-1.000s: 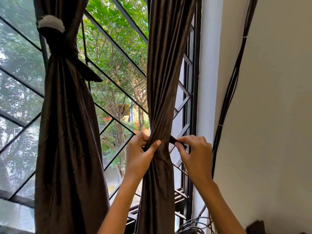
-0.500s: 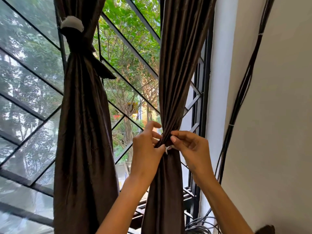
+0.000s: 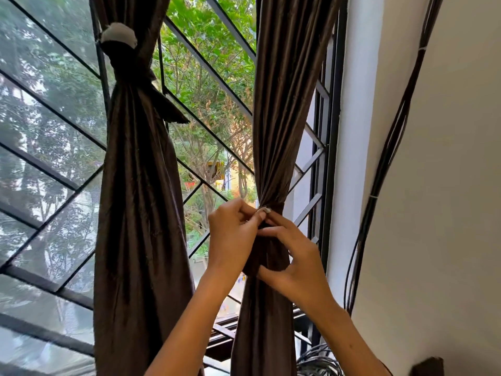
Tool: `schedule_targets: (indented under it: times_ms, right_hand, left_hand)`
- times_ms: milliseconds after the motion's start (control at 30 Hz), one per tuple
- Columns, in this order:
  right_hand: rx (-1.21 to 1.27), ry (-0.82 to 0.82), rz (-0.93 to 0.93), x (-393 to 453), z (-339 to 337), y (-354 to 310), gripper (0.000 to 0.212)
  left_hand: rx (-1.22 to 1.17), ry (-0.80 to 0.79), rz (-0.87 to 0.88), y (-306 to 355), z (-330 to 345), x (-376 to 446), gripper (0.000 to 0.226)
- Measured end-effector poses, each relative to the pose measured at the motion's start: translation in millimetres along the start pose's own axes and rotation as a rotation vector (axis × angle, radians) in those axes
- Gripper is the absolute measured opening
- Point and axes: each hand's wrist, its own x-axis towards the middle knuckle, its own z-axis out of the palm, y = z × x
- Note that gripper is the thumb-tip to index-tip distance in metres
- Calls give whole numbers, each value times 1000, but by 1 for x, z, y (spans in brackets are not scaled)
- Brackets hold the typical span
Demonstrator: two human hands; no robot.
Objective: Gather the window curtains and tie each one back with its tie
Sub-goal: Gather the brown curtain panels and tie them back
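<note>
Two dark brown curtains hang at the window. The left curtain (image 3: 141,213) is bunched and bound high up by its dark tie with a white end (image 3: 119,36). The right curtain (image 3: 282,118) is gathered at mid-height, where its tie (image 3: 265,210) wraps it and shows a pale tip. My left hand (image 3: 233,234) pinches that pale tip against the bunch. My right hand (image 3: 295,256) is curled around the gathered fabric just below, thumb under and fingers across the tie. Most of the right tie is hidden by my hands.
Black window bars (image 3: 211,69) cross the panes behind the curtains. The black window frame (image 3: 329,158) and a white wall edge (image 3: 355,131) stand right of the curtain. Black cables (image 3: 390,147) run down the wall to a coil (image 3: 317,359) near the floor.
Both hands closed in on the gathered right curtain. The right hand drew the tie's end across to the left hand, then dropped to grip the bunch. The view shifted left.
</note>
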Motion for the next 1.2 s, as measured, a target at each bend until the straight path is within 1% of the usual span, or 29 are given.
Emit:
schedule_targets:
  times_ms: [67,167,233,267,300,367,400,433,500,533,633,733,767,833,867,933,967,1033,1100,1133,1200]
  right_hand:
    - [-66,6,-16,0,2,2,40]
    - [-82,118,-10,1,3,6,36]
    - [4,149,27,3,2,9,36]
    - [47,157,46,4,0,11,32]
    - [62,174,50,4,-1,13,24]
    - [5,224,24,5,-5,17,11]
    - [-47,247,2,6,-7,20,8]
    - [-105,264,-26,8,-10,22,7]
    - [-181,256,-86,12,-17,26,10]
    - [-186,244,-109,14,-20,27,13]
    - [-141,223,-152,20,-26,29,23]
    - [-99,175,-151,21,-31,30,26]
    - [-106,158,-150,22,-32,30,25]
    - [-116,114,-139,23,-36,31,22]
    - [-115,82,-128,24,-38,32,19]
    - [-107,4,-104,26,-41,32,13]
    - [-101,-33,-91,28,-43,32,12]
    - [-92,-70,-79,32,-43,28,14]
    - [-122,-19,-86,38,-42,24,7]
    - [-144,29,-74,42,-40,21,9]
    - [-110,114,-7,48,-38,17,12]
  left_hand:
    - [-55,-8,-63,-1,2,1,16]
    - [-157,-22,-114,-2,3,-1,17]
    - [-202,-27,-92,-3,3,-3,17]
    - [-157,-12,-45,-5,3,-4,17]
    - [-36,32,41,-6,4,-7,17]
    - [272,179,289,-7,5,-12,13]
    - [363,226,422,-8,5,-14,10]
    - [415,234,557,-10,5,-14,8]
    - [462,195,804,-15,6,-14,4]
    - [476,183,885,-18,6,-12,5]
    - [531,227,1045,-21,8,-8,7]
    - [536,232,1197,-21,8,-5,6]
    - [532,207,1216,-21,7,-3,7]
    - [563,152,1181,-21,5,2,7]
    - [601,137,1145,-23,4,3,7]
    - [663,138,1050,-25,3,4,17]
    - [661,149,998,-26,2,4,20]
    - [630,176,911,-25,1,2,17]
    - [609,198,849,-23,2,0,13]
    - [601,206,827,-22,4,-1,13]
    - [599,218,797,-20,8,-3,11]
